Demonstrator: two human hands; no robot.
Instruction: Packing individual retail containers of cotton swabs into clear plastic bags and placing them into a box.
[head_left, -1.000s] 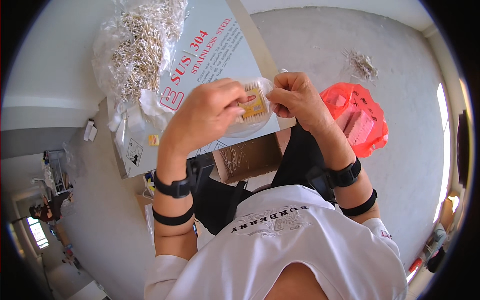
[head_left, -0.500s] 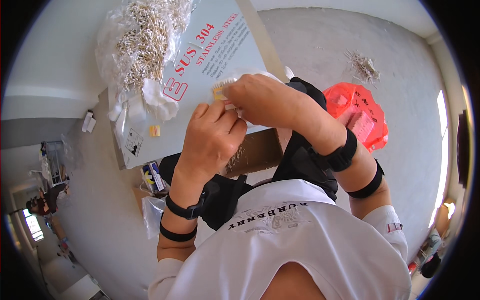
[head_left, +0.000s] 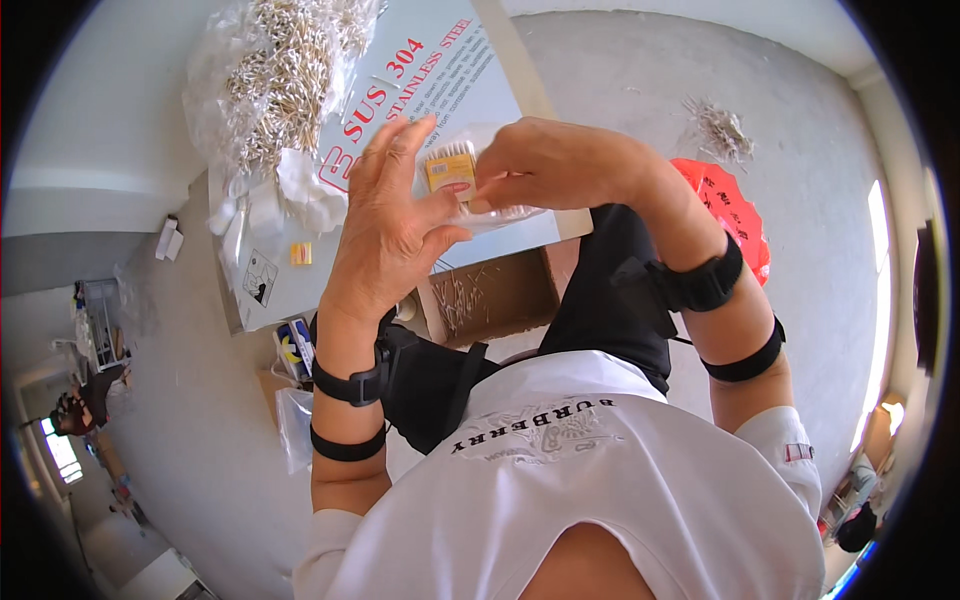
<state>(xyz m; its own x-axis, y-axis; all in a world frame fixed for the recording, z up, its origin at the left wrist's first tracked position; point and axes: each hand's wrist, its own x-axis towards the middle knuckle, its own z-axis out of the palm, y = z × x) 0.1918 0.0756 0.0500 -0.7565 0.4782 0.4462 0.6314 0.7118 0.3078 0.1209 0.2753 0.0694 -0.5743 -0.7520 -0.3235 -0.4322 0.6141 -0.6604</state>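
A small pack of cotton swabs (head_left: 452, 172), white tips in a row above a yellow label, is over the near part of the sheet-covered table (head_left: 420, 110). My right hand (head_left: 560, 165) has its fingers curled and pinches the pack at its right edge. My left hand (head_left: 385, 225) is at the pack's left with its fingers spread apart; one fingertip is close to the label's lower edge. Clear plastic (head_left: 510, 213) with more white tips shows beneath my right hand. A loose yellow label (head_left: 301, 253) lies on the table to the left.
A large clear bag of loose cotton swabs (head_left: 285, 85) lies at the table's far left, beside crumpled white plastic (head_left: 300, 180). A brown box (head_left: 515, 310) with scattered swabs stands below the table edge. A red bag (head_left: 725, 215) and a pile of sticks (head_left: 722, 130) are on the floor at right.
My left hand has let go and opened, moving left and up from the pack. The label now shows fully. My right hand has shifted slightly right, and the brown box is uncovered.
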